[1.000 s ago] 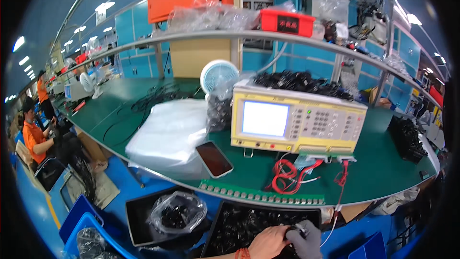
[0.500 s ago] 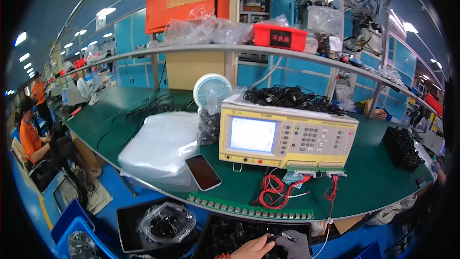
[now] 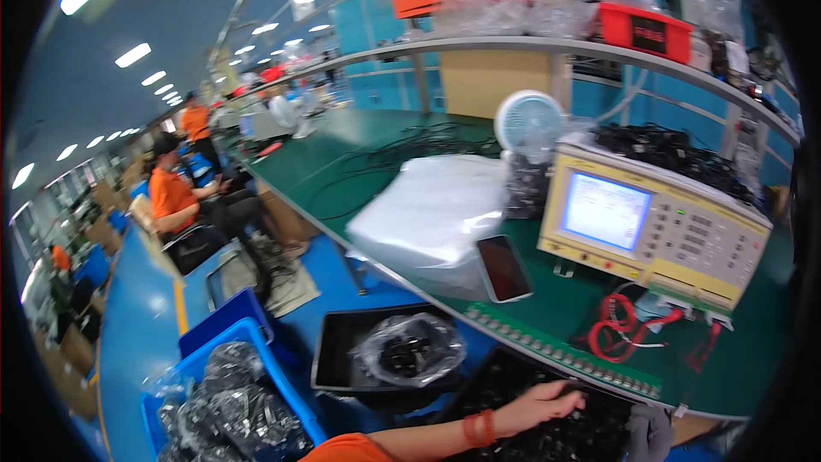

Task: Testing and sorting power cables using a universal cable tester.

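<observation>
My left hand (image 3: 540,408), bare with a red bracelet at the wrist, reaches over a black bin (image 3: 492,376) of shiny black parts. Its fingers are curled together, and a small dark piece shows at their tips, too blurred to name. At the bin's right side is my right hand (image 3: 650,432) in a grey glove, low in the picture, its fingers smeared and partly cut off. Just beyond the bin, a green circuit strip (image 3: 564,351) with a row of metal contacts runs along the table edge.
A cream tester (image 3: 654,227) with a lit screen and red leads stands on the green table. Nearby are a phone (image 3: 505,269), white plastic sheets (image 3: 432,201) and a small fan (image 3: 528,124). A blue bin (image 3: 295,406) and black tray (image 3: 338,351) hold bagged parts. Someone sits at left (image 3: 175,197).
The view has swung left, so the table and tester sit further right and the blue bin shows more. My hands, close together before, are now apart, the gloved one at the bin's right side.
</observation>
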